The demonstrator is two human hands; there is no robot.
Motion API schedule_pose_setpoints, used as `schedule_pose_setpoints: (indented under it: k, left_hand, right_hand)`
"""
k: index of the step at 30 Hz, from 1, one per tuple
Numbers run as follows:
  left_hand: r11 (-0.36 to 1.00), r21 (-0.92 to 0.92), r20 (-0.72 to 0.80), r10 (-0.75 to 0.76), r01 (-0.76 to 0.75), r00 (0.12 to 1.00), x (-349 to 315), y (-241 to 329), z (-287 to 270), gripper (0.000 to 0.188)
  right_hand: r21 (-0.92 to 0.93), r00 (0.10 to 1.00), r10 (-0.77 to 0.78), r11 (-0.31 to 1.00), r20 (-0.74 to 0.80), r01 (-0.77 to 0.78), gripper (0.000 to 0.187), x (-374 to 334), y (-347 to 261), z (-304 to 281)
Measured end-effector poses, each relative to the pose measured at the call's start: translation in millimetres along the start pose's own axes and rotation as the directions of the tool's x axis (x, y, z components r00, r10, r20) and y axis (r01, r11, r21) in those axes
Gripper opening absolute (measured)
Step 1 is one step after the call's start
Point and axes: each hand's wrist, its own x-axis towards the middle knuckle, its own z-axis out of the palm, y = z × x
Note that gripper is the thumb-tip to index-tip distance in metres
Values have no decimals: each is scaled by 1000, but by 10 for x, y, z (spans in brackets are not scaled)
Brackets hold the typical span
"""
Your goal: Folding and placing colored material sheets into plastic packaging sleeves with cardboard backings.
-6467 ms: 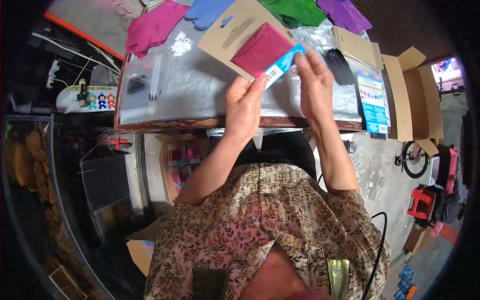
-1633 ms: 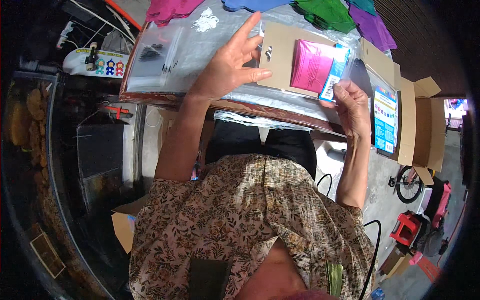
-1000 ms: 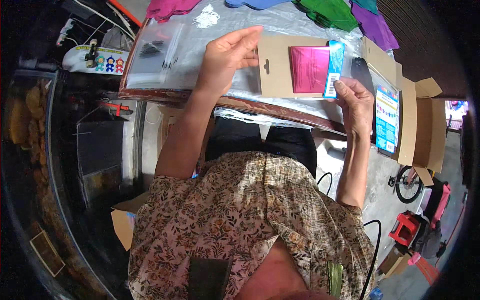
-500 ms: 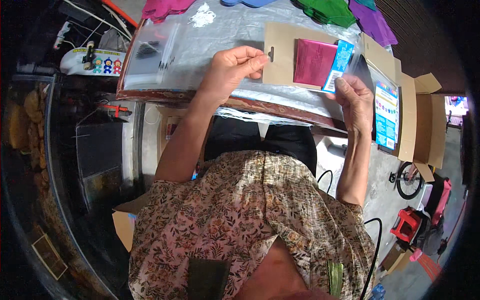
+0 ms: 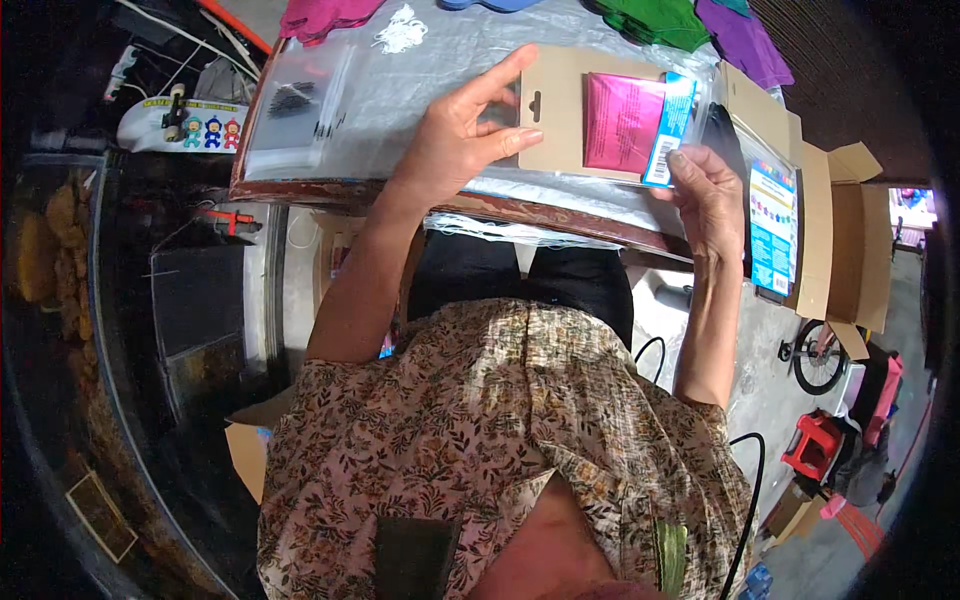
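A flat package (image 5: 560, 110) lies over the near part of the table: tan card with a hang hole, a magenta packet (image 5: 622, 122), and a blue and white label with a barcode. My right hand (image 5: 708, 195) pinches its lower right corner, thumb on top beside the barcode. At the package's left end is my left hand (image 5: 455, 140), index finger and thumb spread wide. The thumb tip overlaps the card's edge below the hole, and the index fingertip is by the upper left corner. The left hand's remaining fingers are curled and partly hidden.
On the table (image 5: 455, 50) are clear plastic sleeves (image 5: 290, 110), white string (image 5: 402, 32), and pink, green (image 5: 655, 22) and purple (image 5: 745, 45) cut pieces. An open cardboard box (image 5: 845, 235) stands right, beside another labelled package (image 5: 772, 225). White strands hang under the table's worn front edge.
My left hand has opened from a pinch at the card's hole, its index finger now stretched up toward the corner. The package has shifted slightly left; my right hand keeps its grip.
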Motion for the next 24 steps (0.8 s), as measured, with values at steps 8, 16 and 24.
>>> schedule_pose_setpoints:
  k: [8,16,24]
  left_hand:
    - [986,-165,27,27,-22,999,-2,-42,16,82]
    - [944,-330,-22,-33,24,999,-27,-10,111,76]
    - [928,-341,-159,-216,152,963,114,-163,-47,30]
  right_hand:
    - [-27,1000,4,1000,-1,-4,12,-30,-52,91]
    - [-73,999,0,997,-44,-3,15,10,14,81]
    - [-149,995,-54,988,-80,42,16,-13,-48,145]
